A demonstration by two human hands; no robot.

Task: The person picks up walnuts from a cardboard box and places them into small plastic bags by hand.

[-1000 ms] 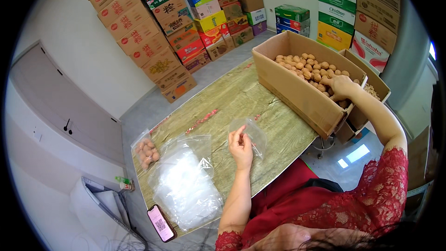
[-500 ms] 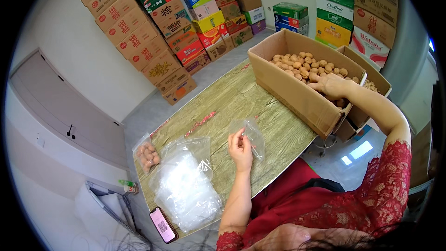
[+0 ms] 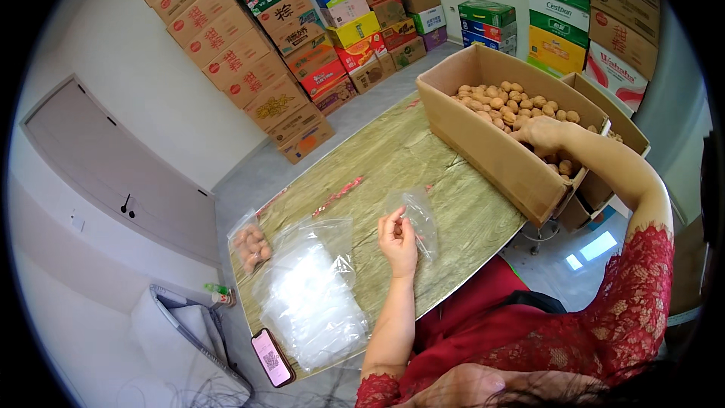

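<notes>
My left hand (image 3: 398, 243) is above the near part of the table, its fingers curled and closed on the edge of a small clear plastic bag (image 3: 424, 228). The bag looks flat and spreads out to the right of the hand. My right hand (image 3: 545, 136) reaches into a long cardboard box (image 3: 483, 153) at the right, its fingers bent down among the walnuts (image 3: 507, 104). The fingertips are hidden there. At the table's left edge lies a clear bag filled with walnuts (image 3: 251, 246).
A pile of clear plastic bags (image 3: 311, 298) covers the near left of the wood-patterned table (image 3: 393, 155). A phone (image 3: 272, 357) lies at its corner. A second open carton (image 3: 634, 140) stands behind the walnut box. Stacked cartons (image 3: 294, 53) line the far wall.
The whole view has shifted slightly, so everything sits a little further right. My right hand stays in the walnuts with its fingers bent a bit more; my left hand keeps the bag.
</notes>
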